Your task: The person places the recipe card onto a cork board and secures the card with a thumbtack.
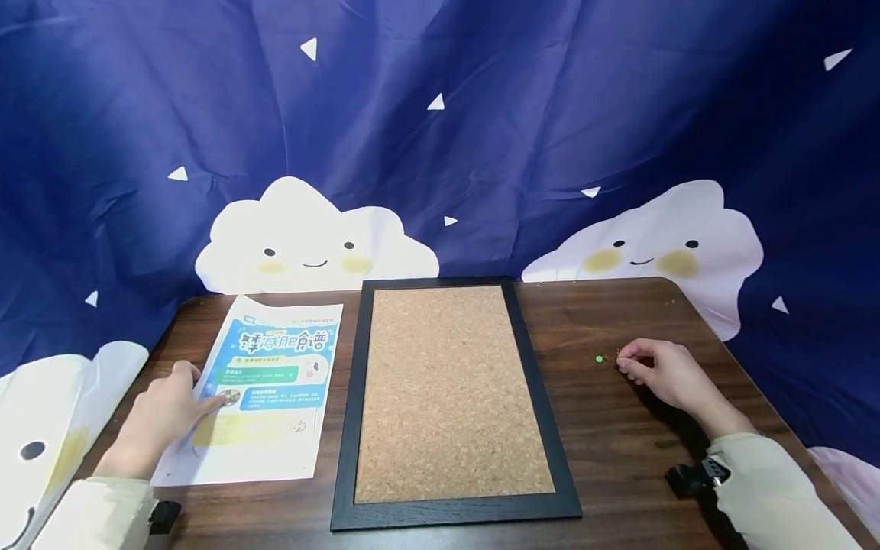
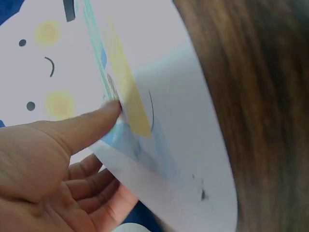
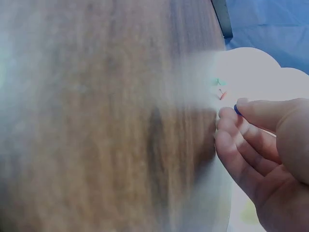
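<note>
My left hand (image 1: 156, 412) grips the left edge of a printed paper sheet (image 1: 268, 462), which lies left of a black-framed cork board (image 1: 454, 397). In the left wrist view the thumb lies on the sheet's face, the other fingers are behind it, and the paper (image 2: 183, 159) bows. Over at the table's right, my right hand (image 1: 670, 378) pinches a small blue thumbtack (image 3: 236, 110) between thumb and fingertips. Just beyond those fingertips, a green thumbtack (image 1: 599, 358) and a red thumbtack (image 3: 222, 94) lie on the wood.
The dark wooden table (image 1: 619, 473) carries the board at its middle. Behind it hangs a navy curtain (image 1: 440, 153) with white clouds and triangles. Each wrist wears a black camera, such as the right one (image 1: 690, 480).
</note>
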Demonstrator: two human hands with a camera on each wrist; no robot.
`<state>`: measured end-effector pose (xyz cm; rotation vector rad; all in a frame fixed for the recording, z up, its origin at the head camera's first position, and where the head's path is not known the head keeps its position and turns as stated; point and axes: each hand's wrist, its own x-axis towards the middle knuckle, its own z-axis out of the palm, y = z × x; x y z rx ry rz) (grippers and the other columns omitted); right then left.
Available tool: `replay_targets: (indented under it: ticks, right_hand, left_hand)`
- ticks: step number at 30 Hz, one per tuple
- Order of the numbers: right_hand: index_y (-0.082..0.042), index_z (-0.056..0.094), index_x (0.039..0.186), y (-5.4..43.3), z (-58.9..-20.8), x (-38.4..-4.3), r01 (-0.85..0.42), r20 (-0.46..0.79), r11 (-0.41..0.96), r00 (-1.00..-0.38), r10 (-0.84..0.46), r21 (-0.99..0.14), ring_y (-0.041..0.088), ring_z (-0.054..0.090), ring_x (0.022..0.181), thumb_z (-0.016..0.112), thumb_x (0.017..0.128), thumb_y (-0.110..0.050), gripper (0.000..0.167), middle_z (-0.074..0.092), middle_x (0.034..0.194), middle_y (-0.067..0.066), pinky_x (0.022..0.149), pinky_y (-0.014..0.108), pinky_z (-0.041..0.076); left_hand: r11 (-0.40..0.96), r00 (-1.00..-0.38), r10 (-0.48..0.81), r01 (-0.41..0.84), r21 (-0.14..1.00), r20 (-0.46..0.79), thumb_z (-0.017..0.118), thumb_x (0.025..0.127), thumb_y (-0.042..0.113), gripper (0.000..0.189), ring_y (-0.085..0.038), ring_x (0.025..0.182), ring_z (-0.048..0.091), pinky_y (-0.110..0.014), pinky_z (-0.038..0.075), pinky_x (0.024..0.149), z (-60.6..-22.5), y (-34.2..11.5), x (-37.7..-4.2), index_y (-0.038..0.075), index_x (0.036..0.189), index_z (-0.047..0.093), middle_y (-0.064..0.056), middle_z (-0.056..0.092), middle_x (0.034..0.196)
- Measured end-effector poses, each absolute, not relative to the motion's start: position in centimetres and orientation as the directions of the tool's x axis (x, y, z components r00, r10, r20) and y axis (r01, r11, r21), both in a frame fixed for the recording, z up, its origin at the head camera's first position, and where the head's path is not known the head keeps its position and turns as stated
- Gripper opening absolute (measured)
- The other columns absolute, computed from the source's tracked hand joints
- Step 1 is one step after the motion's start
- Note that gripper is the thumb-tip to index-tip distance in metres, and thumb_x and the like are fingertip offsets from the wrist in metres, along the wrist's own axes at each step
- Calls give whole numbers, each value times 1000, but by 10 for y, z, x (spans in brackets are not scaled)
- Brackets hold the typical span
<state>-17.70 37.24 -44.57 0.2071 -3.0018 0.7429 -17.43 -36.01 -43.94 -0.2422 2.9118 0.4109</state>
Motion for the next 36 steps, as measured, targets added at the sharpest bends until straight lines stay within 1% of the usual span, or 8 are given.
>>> replay_targets:
  ticks: [4, 8, 13, 21, 23, 26, 30, 36]
  right_hand:
    - [-6, 76, 95, 373, -445, -174, -151, 78, 859, -988, -129, -489, 3, 62, 67, 74, 103, -12, 10, 72, 79, -2, 62, 23, 50]
    - [-6, 77, 97, 374, -445, -170, -176, 111, 858, -984, -139, -482, 2, 62, 67, 76, 102, -11, 8, 74, 79, -2, 63, 23, 51]
    - [-7, 78, 96, 374, -445, -163, -191, 162, 867, -978, -129, -460, -1, 62, 68, 77, 101, -11, 7, 74, 78, -4, 64, 22, 51]
    - [-4, 78, 97, 371, -445, -157, -207, 200, 842, -972, -121, -497, -2, 67, 68, 76, 101, -8, 6, 79, 80, -1, 64, 18, 54]
    - [-4, 78, 98, 369, -445, -155, -205, 203, 842, -972, -117, -499, -2, 67, 68, 76, 101, -9, 6, 79, 80, -1, 64, 17, 53]
    - [-3, 78, 99, 368, -443, -153, -209, 215, 843, -970, -114, -495, -2, 67, 69, 78, 100, -8, 5, 80, 81, 0, 65, 16, 51]
    - [-2, 79, 100, 367, -443, -150, -221, 237, 838, -965, -113, -500, -3, 67, 69, 80, 97, -5, 4, 80, 82, 1, 64, 13, 50]
    - [-3, 79, 100, 367, -442, -148, -233, 260, 823, -960, -108, -519, -4, 66, 68, 80, 96, -1, 5, 81, 82, 3, 64, 10, 49]
  left_hand:
    - [940, -982, -121, -160, 302, -143, 77, 99, 15, 39, -34, 76, 60, -42, 49, 64, -441, -364, -172, -15, 114, 57, -28, 66, 91]
    - [923, -986, -120, -154, 351, -117, 72, 100, 13, 29, -33, 77, 60, -38, 47, 63, -441, -371, -172, -13, 111, 62, -27, 67, 92]
    - [902, -985, -120, -159, 401, -121, 66, 105, 15, 30, -30, 79, 61, -32, 47, 61, -439, -377, -172, -13, 114, 64, -24, 68, 92]
    - [857, -980, -151, -195, 477, -130, 60, 109, 17, 36, -34, 90, 69, -31, 52, 65, -442, -387, -168, -15, 124, 65, -34, 71, 110]
    - [846, -980, -144, -193, 496, -135, 59, 110, 17, 37, -31, 90, 70, -30, 52, 65, -442, -389, -166, -16, 125, 65, -33, 72, 111]
    - [818, -978, -145, -205, 538, -152, 58, 111, 18, 39, -21, 86, 70, -26, 54, 64, -441, -392, -163, -16, 128, 65, -31, 74, 111]
    - [776, -976, -157, -216, 593, -150, 57, 112, 21, 43, -5, 79, 64, -22, 55, 63, -440, -396, -159, -17, 131, 64, -21, 77, 104]
    - [678, -972, -171, -233, 697, -160, 56, 113, 23, 49, 5, 75, 62, -21, 58, 65, -438, -401, -156, -19, 138, 59, 12, 74, 89]
